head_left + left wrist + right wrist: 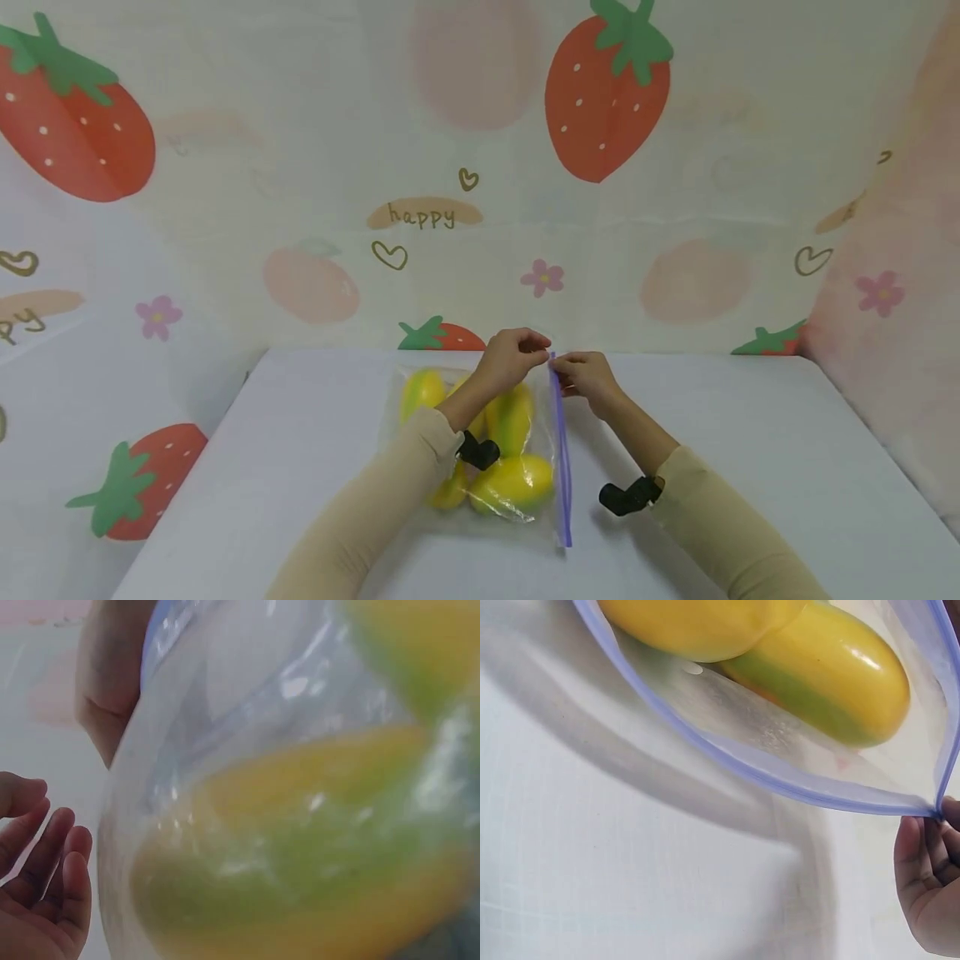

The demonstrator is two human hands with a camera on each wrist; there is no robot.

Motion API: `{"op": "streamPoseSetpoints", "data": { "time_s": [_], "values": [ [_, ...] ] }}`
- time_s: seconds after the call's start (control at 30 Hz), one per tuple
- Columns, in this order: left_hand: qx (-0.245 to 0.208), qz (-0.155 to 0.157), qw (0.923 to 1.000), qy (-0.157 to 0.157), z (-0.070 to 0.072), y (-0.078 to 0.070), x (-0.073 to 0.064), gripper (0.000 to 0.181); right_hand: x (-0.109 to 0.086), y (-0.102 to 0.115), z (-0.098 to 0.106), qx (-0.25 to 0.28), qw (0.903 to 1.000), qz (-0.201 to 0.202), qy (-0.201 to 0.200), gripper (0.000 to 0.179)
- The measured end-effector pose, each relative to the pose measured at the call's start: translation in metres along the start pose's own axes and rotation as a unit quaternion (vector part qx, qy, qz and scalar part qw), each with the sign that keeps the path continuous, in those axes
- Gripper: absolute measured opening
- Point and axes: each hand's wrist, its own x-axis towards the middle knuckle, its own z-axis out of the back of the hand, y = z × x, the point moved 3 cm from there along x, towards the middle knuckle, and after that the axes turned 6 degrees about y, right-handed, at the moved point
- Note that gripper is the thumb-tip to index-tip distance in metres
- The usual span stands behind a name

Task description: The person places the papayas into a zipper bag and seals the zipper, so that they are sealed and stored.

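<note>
A clear zip bag (pixel 480 527) with a purple zip strip (pixel 563 467) along its right side lies on the table, with several yellow-green mangoes (pixel 513 483) inside. My right hand (pixel 588 382) pinches the far end of the strip. In the right wrist view, those fingers (pixel 909 844) grip the corner where both purple edges meet, and the mouth between the edges gapes. Across the bag reaches my left hand (pixel 512 360), close to the same corner. Its fingers (pixel 52 840) are loosely bent and apart from the plastic in the left wrist view.
The white table (pixel 750 450) stretches to both sides of the bag. Behind it hangs a strawberry-printed cloth (pixel 480 275). A black wrist camera (pixel 630 496) sits on the right wrist, another (pixel 478 450) on the left, above the mangoes.
</note>
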Motion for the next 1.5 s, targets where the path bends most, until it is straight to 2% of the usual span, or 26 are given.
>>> {"op": "streamPoseSetpoints", "data": {
  "time_s": [0.17, 0.27, 0.4, 0.47, 0.67, 0.97, 1.13, 1.33, 1.5],
  "values": [
    [0.015, 0.014, 0.9998, 0.001, 0.002, 0.006, 0.016, 0.024, -0.001, 0.002, -0.002, -0.008, 0.9999, 0.01, 0.004, 0.034],
    [0.009, 0.027, 0.9996, 0.0, 0.001, 0.009, 0.025, 0.026, -0.002, 0.005, -0.002, -0.005, 0.9999, 0.011, 0.004, 0.032],
    [-0.007, 0.042, 0.999, 0.013, -0.002, 0.011, 0.032, 0.03, -0.003, 0.01, -0.001, -0.014, 0.9997, 0.014, 0.015, 0.033],
    [0.0, 0.044, 0.9988, 0.023, -0.004, 0.012, 0.035, 0.03, -0.003, 0.013, -0.001, -0.018, 0.9995, 0.018, 0.022, 0.033],
    [0.06, 0.05, 0.9956, 0.051, -0.004, 0.016, 0.037, 0.03, -0.005, 0.019, -0.001, -0.018, 0.999, 0.024, 0.032, 0.033],
    [-0.021, 0.073, 0.9957, 0.053, -0.004, 0.026, 0.037, 0.028, -0.006, 0.018, 0.001, -0.024, 0.9991, 0.018, 0.029, 0.033],
    [-0.028, 0.078, 0.9955, 0.045, -0.004, 0.027, 0.037, 0.026, -0.007, 0.018, -0.001, -0.021, 0.9993, 0.016, 0.027, 0.032],
    [-0.014, 0.068, 0.997, 0.035, -0.002, 0.028, 0.036, 0.024, -0.006, 0.017, -0.003, -0.031, 0.9992, 0.019, 0.019, 0.033],
    [-0.011, 0.077, 0.9966, 0.026, -0.002, 0.029, 0.034, 0.025, -0.005, 0.015, -0.004, -0.032, 0.9994, 0.015, 0.005, 0.035]
  ]
}}
